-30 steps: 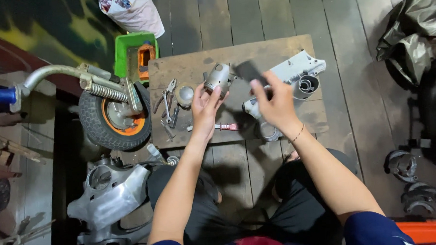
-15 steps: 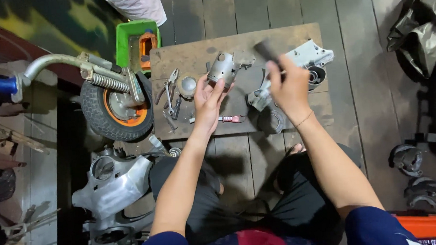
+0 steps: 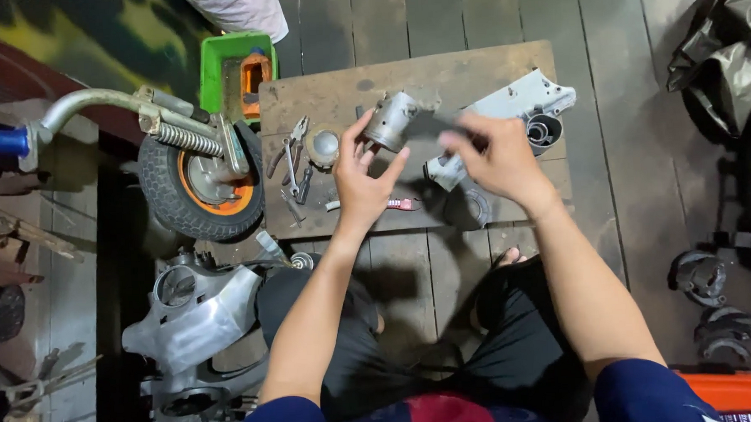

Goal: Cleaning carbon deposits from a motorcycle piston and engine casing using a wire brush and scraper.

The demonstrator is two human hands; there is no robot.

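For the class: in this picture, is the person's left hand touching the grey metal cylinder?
Touching. The head view shows the left hand with thumb and fingertips pressed against the grey metal cylinder, holding it up above the wooden board.

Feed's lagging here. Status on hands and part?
Left hand grips grey metal cylinder above wooden board. Right hand holds blurred dark tool against it. Nothing in the way.

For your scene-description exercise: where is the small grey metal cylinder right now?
In the head view the grey metal cylinder is held in the left hand, above the middle of the wooden board, right of the pliers.
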